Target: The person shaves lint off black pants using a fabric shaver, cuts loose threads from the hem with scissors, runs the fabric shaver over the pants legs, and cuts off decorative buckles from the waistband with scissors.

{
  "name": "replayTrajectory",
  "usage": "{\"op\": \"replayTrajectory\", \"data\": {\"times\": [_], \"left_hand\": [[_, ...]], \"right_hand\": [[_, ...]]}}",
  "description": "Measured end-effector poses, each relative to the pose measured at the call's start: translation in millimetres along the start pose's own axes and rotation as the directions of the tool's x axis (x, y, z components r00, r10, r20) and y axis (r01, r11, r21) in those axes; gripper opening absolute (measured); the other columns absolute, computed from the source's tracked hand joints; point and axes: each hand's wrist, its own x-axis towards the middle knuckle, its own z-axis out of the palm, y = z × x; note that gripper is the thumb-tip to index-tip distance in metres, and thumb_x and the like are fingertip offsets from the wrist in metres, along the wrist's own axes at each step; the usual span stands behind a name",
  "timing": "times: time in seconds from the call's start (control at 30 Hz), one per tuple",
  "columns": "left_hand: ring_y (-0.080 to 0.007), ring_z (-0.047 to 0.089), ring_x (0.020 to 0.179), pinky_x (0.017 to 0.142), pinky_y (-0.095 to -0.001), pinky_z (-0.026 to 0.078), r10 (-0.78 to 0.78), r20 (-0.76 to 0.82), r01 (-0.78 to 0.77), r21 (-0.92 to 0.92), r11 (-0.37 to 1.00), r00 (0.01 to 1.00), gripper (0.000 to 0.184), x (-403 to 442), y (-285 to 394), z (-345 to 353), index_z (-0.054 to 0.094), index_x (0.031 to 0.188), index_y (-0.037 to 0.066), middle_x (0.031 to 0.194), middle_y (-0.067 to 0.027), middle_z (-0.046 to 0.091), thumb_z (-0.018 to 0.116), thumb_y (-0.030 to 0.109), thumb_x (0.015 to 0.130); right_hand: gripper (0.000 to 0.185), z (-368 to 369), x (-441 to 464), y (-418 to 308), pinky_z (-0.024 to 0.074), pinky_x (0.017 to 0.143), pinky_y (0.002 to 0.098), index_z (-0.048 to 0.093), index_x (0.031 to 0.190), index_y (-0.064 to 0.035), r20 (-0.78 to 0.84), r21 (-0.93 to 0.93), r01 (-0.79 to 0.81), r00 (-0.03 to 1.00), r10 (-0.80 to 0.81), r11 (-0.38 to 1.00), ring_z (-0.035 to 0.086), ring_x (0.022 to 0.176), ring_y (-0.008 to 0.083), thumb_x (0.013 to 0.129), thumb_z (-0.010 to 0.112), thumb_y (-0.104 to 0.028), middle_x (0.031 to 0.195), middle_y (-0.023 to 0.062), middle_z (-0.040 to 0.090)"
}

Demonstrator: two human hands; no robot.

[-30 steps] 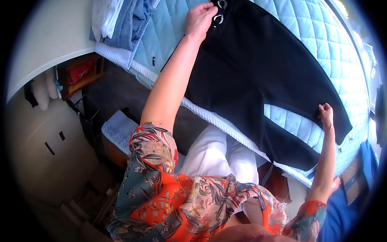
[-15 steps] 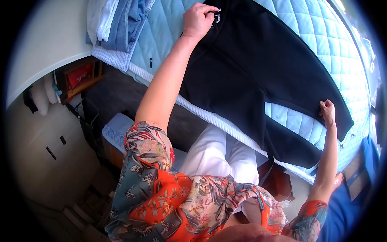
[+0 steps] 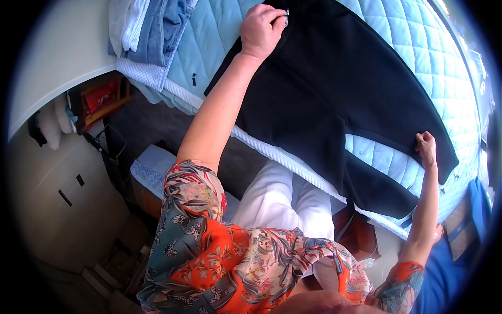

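A pair of black trousers (image 3: pixel 319 78) lies spread across a light blue quilted bedcover (image 3: pixel 418 52). The waist end is at the upper left and the two legs point to the lower right. My left hand (image 3: pixel 262 32) is closed at the waist end, pinching the black fabric; a small shiny metal piece shows at its fingertips, too small to name. Near the lower end of the farther leg, my right hand (image 3: pixel 426 147) has its fingers pinched on the fabric's inner edge. Bedcover shows between the two legs.
Folded blue jeans (image 3: pixel 164 34) and white clothing (image 3: pixel 128 23) lie on the bed's upper left. A small dark strip (image 3: pixel 194 79) rests on the bedcover. Below the bed edge stand a blue-topped box (image 3: pixel 151 167) and a wooden piece with a red panel (image 3: pixel 102 99). Blue cloth (image 3: pixel 444 272) hangs lower right.
My left hand has moved slightly right and down at the waist end, and the metal piece is now more covered by its fingers. My right hand has barely moved.
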Motion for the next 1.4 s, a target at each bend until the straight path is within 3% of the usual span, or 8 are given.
{"op": "replayTrajectory", "data": {"times": [0.13,0.2,0.33,0.77,0.97,1.1,1.3,1.4], "left_hand": [[-0.0098,0.060,0.066,0.063,-0.0237,0.048,-0.392,0.120,0.409,-0.306,0.860,0.912,0.015,9,-4,0,0.069,0.080,0.005,0.075,-0.0005,0.064,0.071,0.020,0.079],[-0.0151,0.059,0.065,0.062,-0.0291,0.048,-0.463,0.216,0.507,-0.475,0.719,0.859,0.016,14,-13,5,0.067,0.093,0.002,0.072,-0.0012,0.063,0.060,0.013,0.084],[-0.0075,0.055,0.064,0.057,-0.0218,0.045,-0.547,0.478,0.718,-0.562,0.412,0.688,0.017,24,-29,9,0.068,0.094,0.004,0.075,0.0013,0.062,0.058,0.017,0.090],[-0.0130,0.062,0.073,0.067,-0.0233,0.049,-0.409,0.574,0.701,-0.633,0.329,0.709,0.013,19,-32,0,0.064,0.092,0.002,0.082,-0.0034,0.064,0.057,0.003,0.082],[-0.0126,0.059,0.068,0.063,-0.0256,0.047,-0.469,0.572,0.723,-0.641,0.256,0.673,0.016,22,-20,-9,0.063,0.092,0.006,0.076,-0.0022,0.061,0.062,0.019,0.084],[-0.0088,0.058,0.071,0.069,-0.0228,0.044,-0.462,0.552,0.717,-0.586,0.377,0.694,0.018,24,-38,1,0.063,0.072,0.011,0.074,0.0021,0.062,0.073,0.025,0.077],[-0.0105,0.058,0.073,0.064,-0.0236,0.045,-0.495,0.535,0.721,-0.601,0.347,0.684,0.024,23,-21,-1,0.066,0.090,0.002,0.080,-0.0011,0.062,0.075,0.015,0.071],[-0.0122,0.060,0.076,0.073,-0.0255,0.047,-0.463,0.529,0.694,-0.632,0.344,0.711,0.029,20,-47,10,0.061,0.097,0.004,0.083,-0.0028,0.063,0.074,0.015,0.074]], "right_hand": [[0.026,-1,1,1,0.0333,0.041,0.0234,0.046,0.068,-0.0100,0.003,-0.008,0.005,1.000,-0.005,1.000,0.047,0.046,0.0092,0.087,0.060,-0.021,0.056,-0.0020,0.045],[0.026,-2,1,2,0.0334,0.041,0.0234,0.046,0.068,-0.0100,0.007,-0.003,0.006,1.000,-0.006,1.000,0.048,0.046,0.0092,0.087,0.060,-0.022,0.056,-0.0020,0.046],[0.026,-2,1,2,0.0335,0.041,0.0236,0.046,0.068,-0.0100,-0.003,-0.020,0.004,1.000,-0.004,1.000,0.048,0.046,0.0096,0.087,0.060,-0.022,0.056,-0.0017,0.046],[0.026,-2,0,2,0.0359,0.043,0.0241,0.046,0.068,-0.0086,-0.007,-0.003,0.062,0.998,-0.062,0.998,0.047,0.046,0.0095,0.086,0.060,-0.020,0.056,-0.0006,0.046],[0.027,-2,-4,-2,0.0384,0.045,0.0244,0.045,0.067,-0.0076,0.000,0.026,0.075,0.997,-0.075,0.997,0.046,0.047,0.0092,0.086,0.060,-0.018,0.057,-0.0005,0.046],[0.026,1,-5,-6,0.0397,0.046,0.0248,0.045,0.066,-0.0069,-0.017,0.031,0.072,0.997,-0.072,0.997,0.046,0.047,0.0094,0.086,0.061,-0.017,0.057,-0.0004,0.045],[0.027,1,-5,-5,0.0403,0.045,0.0251,0.045,0.066,-0.0065,-0.021,0.046,0.113,0.993,-0.112,0.993,0.045,0.046,0.0100,0.085,0.061,-0.016,0.056,-0.0002,0.045],[0.024,6,2,-1,0.0410,0.045,0.0262,0.048,0.068,-0.0053,-0.022,0.063,0.154,0.988,-0.152,0.986,0.047,0.046,0.0107,0.084,0.062,-0.017,0.057,0.0009,0.048]]}}
